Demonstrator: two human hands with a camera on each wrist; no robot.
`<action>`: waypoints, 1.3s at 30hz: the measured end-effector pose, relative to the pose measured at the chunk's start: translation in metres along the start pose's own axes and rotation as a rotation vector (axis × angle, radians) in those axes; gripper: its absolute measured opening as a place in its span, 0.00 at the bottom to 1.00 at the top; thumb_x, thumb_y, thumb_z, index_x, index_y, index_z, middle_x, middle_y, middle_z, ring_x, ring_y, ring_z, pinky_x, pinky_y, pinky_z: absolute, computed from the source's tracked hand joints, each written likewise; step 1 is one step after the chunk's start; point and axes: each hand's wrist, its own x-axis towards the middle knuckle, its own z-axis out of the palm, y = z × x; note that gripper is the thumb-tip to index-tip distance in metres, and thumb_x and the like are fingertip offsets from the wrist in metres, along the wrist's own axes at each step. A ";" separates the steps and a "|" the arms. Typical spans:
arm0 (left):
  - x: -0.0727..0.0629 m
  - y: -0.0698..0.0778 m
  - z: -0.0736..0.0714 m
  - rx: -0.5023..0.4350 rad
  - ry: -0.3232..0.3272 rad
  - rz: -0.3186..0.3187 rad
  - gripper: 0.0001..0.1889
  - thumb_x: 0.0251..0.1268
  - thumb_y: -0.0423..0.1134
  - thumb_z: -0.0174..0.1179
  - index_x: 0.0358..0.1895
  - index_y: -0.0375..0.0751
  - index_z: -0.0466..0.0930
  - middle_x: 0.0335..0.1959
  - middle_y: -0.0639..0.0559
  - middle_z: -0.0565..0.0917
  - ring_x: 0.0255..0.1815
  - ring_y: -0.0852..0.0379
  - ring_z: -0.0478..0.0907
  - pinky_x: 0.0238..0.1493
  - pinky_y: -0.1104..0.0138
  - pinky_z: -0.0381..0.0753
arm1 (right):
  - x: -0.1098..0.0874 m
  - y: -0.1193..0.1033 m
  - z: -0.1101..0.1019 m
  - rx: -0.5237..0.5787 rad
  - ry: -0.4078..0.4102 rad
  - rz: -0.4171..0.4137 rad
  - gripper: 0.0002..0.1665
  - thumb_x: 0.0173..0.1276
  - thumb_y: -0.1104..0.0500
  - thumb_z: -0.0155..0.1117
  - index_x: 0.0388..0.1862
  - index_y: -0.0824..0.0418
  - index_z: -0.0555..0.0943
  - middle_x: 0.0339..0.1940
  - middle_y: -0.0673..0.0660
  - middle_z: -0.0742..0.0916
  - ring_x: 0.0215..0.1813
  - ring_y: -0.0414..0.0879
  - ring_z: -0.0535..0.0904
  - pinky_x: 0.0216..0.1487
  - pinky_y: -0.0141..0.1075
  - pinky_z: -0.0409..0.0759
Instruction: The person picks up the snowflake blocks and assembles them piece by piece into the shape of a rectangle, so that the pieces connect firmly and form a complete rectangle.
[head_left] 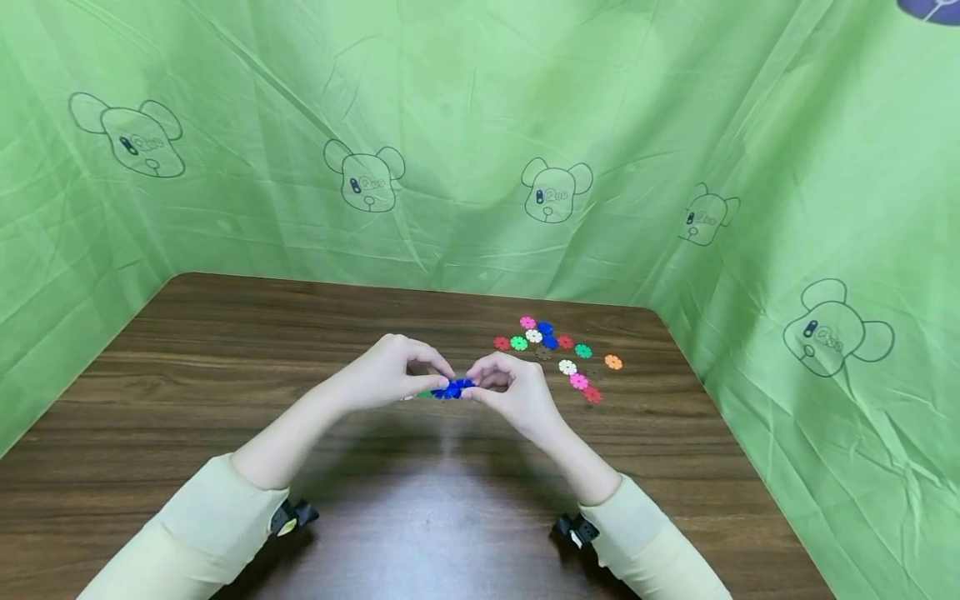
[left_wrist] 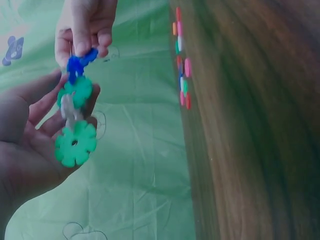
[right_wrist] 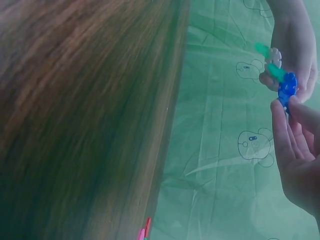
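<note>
Over the middle of the table, my left hand (head_left: 381, 377) and right hand (head_left: 522, 397) meet at a short chain of interlocking snowflake discs. Two green discs are in the chain, one nearer the left wrist camera (left_wrist: 75, 144) and one farther along (left_wrist: 81, 89). A white disc (left_wrist: 70, 111) sits slotted between them. At the right end is blue plastic (right_wrist: 287, 86), seemingly two blue discs at an angle. The left thumb and fingers hold the chain near its green and blue part. Between thumb and fingertips, the right hand pinches the blue end. Fingers partly hide the joint.
Loose snowflake discs lie scattered at the table's back right, among them an orange disc (head_left: 613, 362), a white disc (head_left: 567, 367) and a red disc (head_left: 592, 394). A green curtain (head_left: 450, 242) hangs round the brown wooden table (head_left: 247, 350).
</note>
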 end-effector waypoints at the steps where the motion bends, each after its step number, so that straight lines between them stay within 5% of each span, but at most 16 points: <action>1: 0.001 0.000 -0.001 -0.013 -0.027 -0.009 0.03 0.60 0.41 0.65 0.36 0.53 0.86 0.32 0.62 0.86 0.25 0.66 0.79 0.29 0.70 0.78 | 0.000 0.001 0.000 0.005 -0.004 0.004 0.10 0.53 0.71 0.71 0.34 0.68 0.81 0.31 0.62 0.86 0.31 0.52 0.84 0.34 0.35 0.83; 8: 0.009 -0.003 -0.003 -0.094 -0.148 -0.044 0.03 0.57 0.44 0.67 0.33 0.52 0.86 0.29 0.62 0.86 0.28 0.59 0.82 0.30 0.68 0.80 | 0.004 0.027 0.004 0.046 -0.029 0.012 0.08 0.54 0.66 0.72 0.32 0.62 0.81 0.29 0.58 0.87 0.30 0.45 0.85 0.32 0.34 0.82; 15: 0.010 -0.007 0.000 -0.131 -0.157 -0.077 0.05 0.57 0.45 0.67 0.32 0.50 0.86 0.28 0.60 0.86 0.28 0.59 0.82 0.31 0.66 0.81 | 0.003 0.008 0.002 0.056 -0.060 0.040 0.08 0.56 0.68 0.70 0.32 0.68 0.79 0.29 0.62 0.86 0.32 0.54 0.85 0.33 0.34 0.82; 23: 0.009 -0.009 0.001 -0.125 -0.132 -0.109 0.02 0.57 0.42 0.66 0.30 0.51 0.85 0.24 0.56 0.85 0.22 0.60 0.80 0.24 0.66 0.80 | 0.007 0.031 -0.009 0.104 -0.086 0.064 0.10 0.60 0.66 0.68 0.40 0.67 0.80 0.34 0.63 0.87 0.35 0.62 0.84 0.37 0.45 0.84; 32: 0.001 -0.011 -0.003 -0.132 -0.130 -0.168 0.03 0.58 0.43 0.66 0.30 0.52 0.85 0.22 0.57 0.84 0.18 0.59 0.79 0.20 0.64 0.79 | 0.015 0.061 -0.056 -0.284 -0.048 -0.094 0.11 0.59 0.56 0.70 0.41 0.50 0.84 0.39 0.49 0.87 0.40 0.39 0.82 0.39 0.35 0.82; 39: -0.004 -0.014 -0.005 -0.160 -0.116 -0.205 0.03 0.58 0.44 0.66 0.30 0.52 0.85 0.23 0.54 0.84 0.11 0.58 0.74 0.12 0.63 0.75 | 0.022 0.090 -0.094 -0.466 -0.116 -0.149 0.16 0.58 0.61 0.71 0.46 0.55 0.83 0.43 0.51 0.86 0.45 0.43 0.81 0.42 0.35 0.81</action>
